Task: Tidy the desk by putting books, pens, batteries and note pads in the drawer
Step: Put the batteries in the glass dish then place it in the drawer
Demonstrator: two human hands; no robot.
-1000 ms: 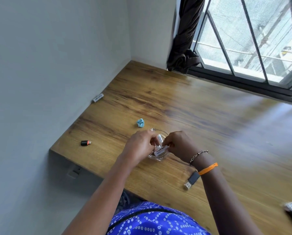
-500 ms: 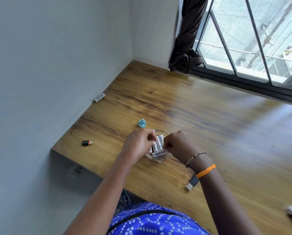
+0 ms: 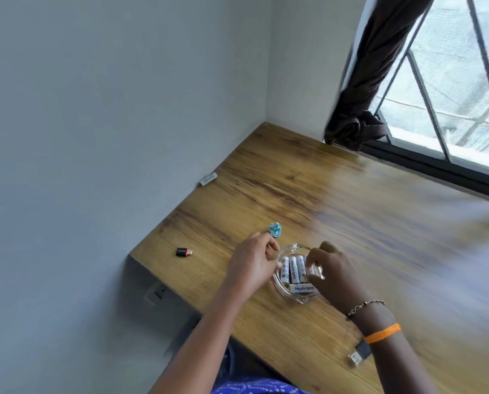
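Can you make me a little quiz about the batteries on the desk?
1. True or false: the glass dish holds white batteries.
2. Which lies by the wall? A) lone battery B) blue crumpled scrap C) black and orange stick
3. Which hand wears an orange band?

Key: 1 true. 2 A. 3 the right hand; the left hand has none.

Wooden desk [image 3: 308, 194], grain visible, set into a wall corner. On it: one white battery [image 3: 208, 179] against the wall; a black-and-orange adapter [image 3: 184, 251] near the front-left edge; a crumpled blue scrap [image 3: 275, 229]; a clear glass dish [image 3: 287, 294] (white batteries [image 3: 293, 268] inside); a USB stick [image 3: 359, 354] near the front edge.
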